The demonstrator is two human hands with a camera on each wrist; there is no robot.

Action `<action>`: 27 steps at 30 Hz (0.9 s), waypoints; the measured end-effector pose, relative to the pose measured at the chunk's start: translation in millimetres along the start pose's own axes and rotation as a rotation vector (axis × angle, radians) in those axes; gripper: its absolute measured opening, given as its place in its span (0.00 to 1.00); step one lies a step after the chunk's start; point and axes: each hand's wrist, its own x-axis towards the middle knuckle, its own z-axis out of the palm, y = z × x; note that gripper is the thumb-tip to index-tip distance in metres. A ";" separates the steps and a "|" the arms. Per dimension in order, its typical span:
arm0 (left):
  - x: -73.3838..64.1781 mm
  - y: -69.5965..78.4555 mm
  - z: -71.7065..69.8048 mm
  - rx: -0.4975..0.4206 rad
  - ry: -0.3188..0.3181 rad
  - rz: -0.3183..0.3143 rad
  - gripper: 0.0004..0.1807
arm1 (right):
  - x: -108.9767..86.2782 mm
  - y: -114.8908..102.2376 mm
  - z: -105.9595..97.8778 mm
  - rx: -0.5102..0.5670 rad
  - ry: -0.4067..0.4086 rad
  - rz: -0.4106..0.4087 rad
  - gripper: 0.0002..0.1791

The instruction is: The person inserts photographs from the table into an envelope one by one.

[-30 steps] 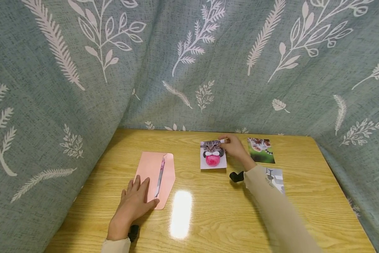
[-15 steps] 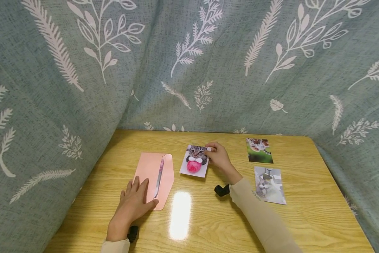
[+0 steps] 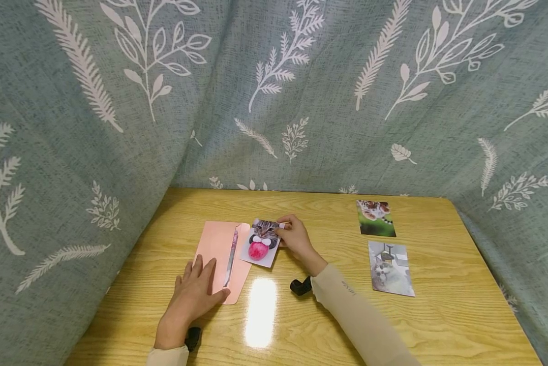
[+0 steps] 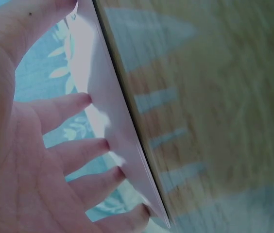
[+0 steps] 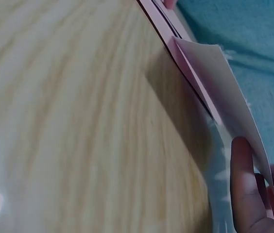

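Observation:
A pink envelope [image 3: 212, 239] lies on the left of the table with its flap toward the right. A strip of a picture shows in its opening [image 3: 231, 256]. My left hand [image 3: 189, 297] rests on the envelope with fingers spread and straight; in the left wrist view the fingertips press its surface. My right hand [image 3: 299, 241] pinches the upper right edge of a photo [image 3: 260, 244] of a cat's face above a pink ball. The photo is tilted, and its left edge overlaps the envelope's flap. From the right wrist view, thumb and fingers grip the photo [image 5: 224, 92] from both sides.
On the right of the wooden table [image 3: 329, 325] lie two more photos: a tiger photo [image 3: 376, 218] farther back and a grey animal photo [image 3: 391, 269] nearer. Patterned green fabric [image 3: 274, 101] hangs behind the table and along both sides.
My right hand has carried the cat photo leftward and a little nearer, from mid-table to the envelope's flap. The grey animal photo is uncovered by the sleeve. My left hand stays put.

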 end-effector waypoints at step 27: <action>0.1 1.3 -1.0 0.015 0.004 0.001 0.50 | -8.6 7.1 35.3 -0.089 -0.084 -0.024 0.12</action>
